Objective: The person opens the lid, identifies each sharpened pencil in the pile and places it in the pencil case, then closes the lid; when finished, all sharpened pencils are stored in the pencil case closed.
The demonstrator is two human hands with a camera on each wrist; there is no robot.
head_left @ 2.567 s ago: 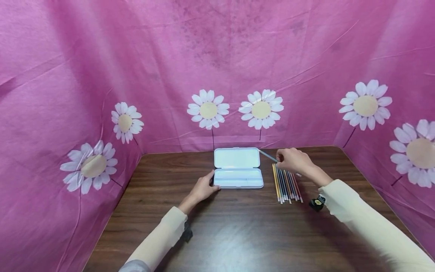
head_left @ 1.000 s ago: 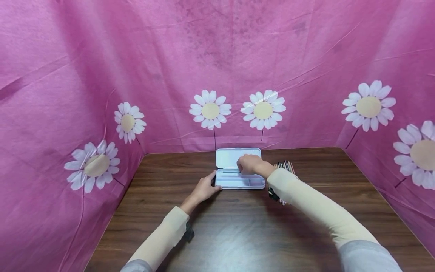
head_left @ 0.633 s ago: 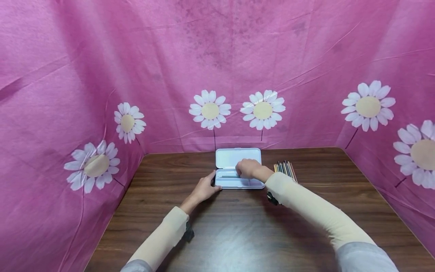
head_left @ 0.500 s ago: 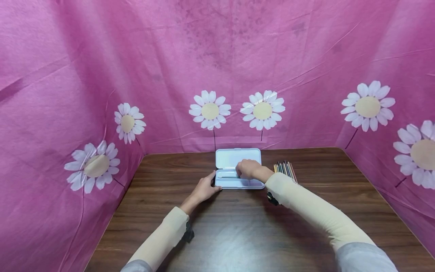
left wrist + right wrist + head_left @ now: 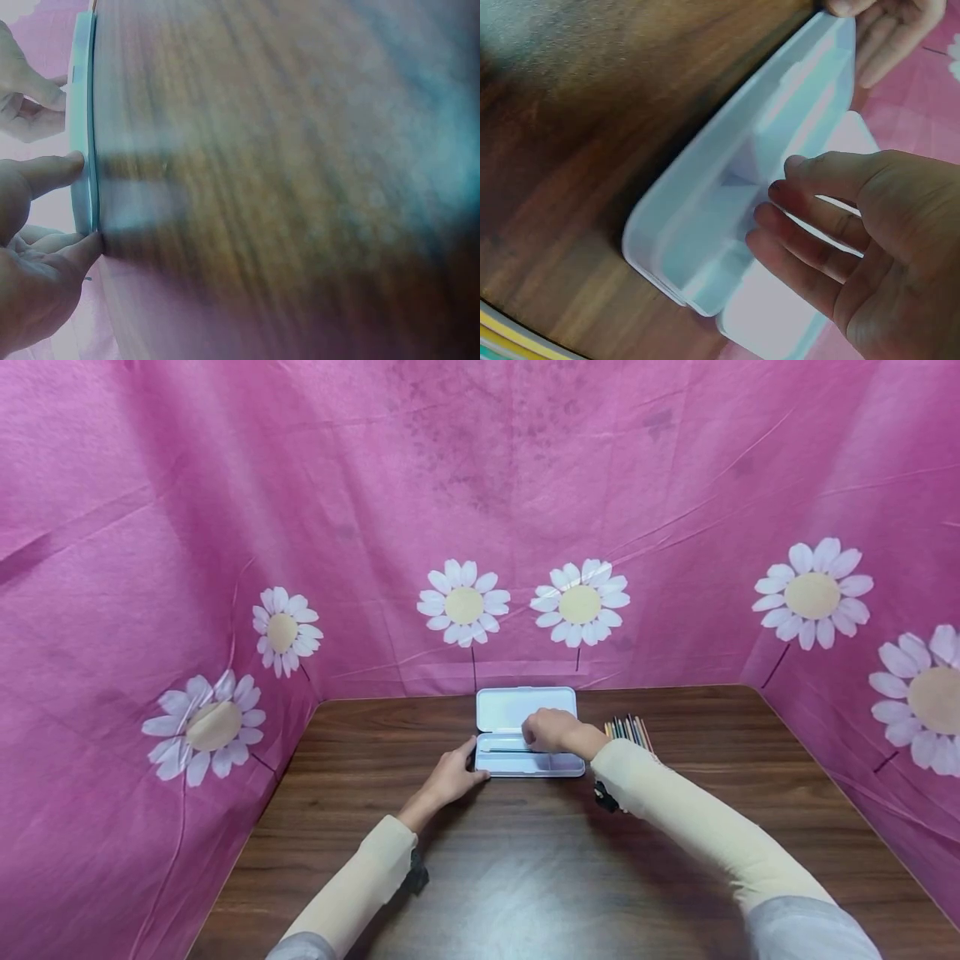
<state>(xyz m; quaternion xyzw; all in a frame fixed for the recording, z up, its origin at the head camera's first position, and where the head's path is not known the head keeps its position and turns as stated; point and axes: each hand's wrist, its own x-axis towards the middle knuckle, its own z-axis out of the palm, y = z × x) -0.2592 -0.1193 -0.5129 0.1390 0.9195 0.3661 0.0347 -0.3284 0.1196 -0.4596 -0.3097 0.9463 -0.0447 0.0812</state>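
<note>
An opened white pencil case [image 5: 512, 773] lies on the table, its lid [image 5: 495, 706] folded back. My left hand [image 5: 448, 777] holds its left end; in the left wrist view the thumb presses the front wall and fingers touch the corner. A pale blue pencil [image 5: 501, 750] lies lengthwise in the rear compartment. My right hand [image 5: 553, 730] is over the right half of the case, hiding the pencil's right end. In the right wrist view its fingers [image 5: 799, 274] are relaxed and slightly spread above the inner divider, with nothing visible between them.
Several coloured pencils [image 5: 630, 729] lie side by side right of the case, partly covered by the right sleeve [image 5: 652, 789]. The brown wooden table [image 5: 480, 877] ends at a pink cloth [image 5: 360, 527] with daisies behind and at both sides.
My right hand has carried the blue pencil from beside the pencil pile leftward into the case and let go, then lifted slightly. My left hand has stayed at the case's left end.
</note>
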